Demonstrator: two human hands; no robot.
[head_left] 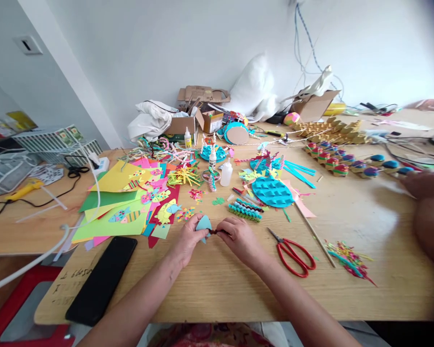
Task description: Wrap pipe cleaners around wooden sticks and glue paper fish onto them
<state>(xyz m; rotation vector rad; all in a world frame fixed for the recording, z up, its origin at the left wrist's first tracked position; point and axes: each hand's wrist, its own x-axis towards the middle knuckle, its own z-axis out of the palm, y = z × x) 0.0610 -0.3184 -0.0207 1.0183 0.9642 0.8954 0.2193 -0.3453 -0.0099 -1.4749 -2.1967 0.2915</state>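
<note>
My left hand [191, 238] pinches a light blue paper cut-out [204, 223] between thumb and fingers, above the front of the table. Close beside it, my right hand [240, 239] is closed on a thin dark brown piece [213, 232] that reaches the cut-out's edge. Most of that piece is hidden by my fingers, so its kind is unclear. Just beyond my right hand lie fuzzy braided strips [244, 210] in turquoise, brown and green. Red-handled scissors [292, 253] rest to the right, blades partly apart. Paper fish [168, 210] and coloured sheets [110, 219] spread out to the left.
A black phone [101, 279] lies at the front left. Glue bottles [226, 173] stand upright beyond my hands, near a blue textured oval [272, 191]. A wooden stick [316, 236] and paper scraps [350, 260] lie right. Another person's arm [432, 226] rests at the right edge.
</note>
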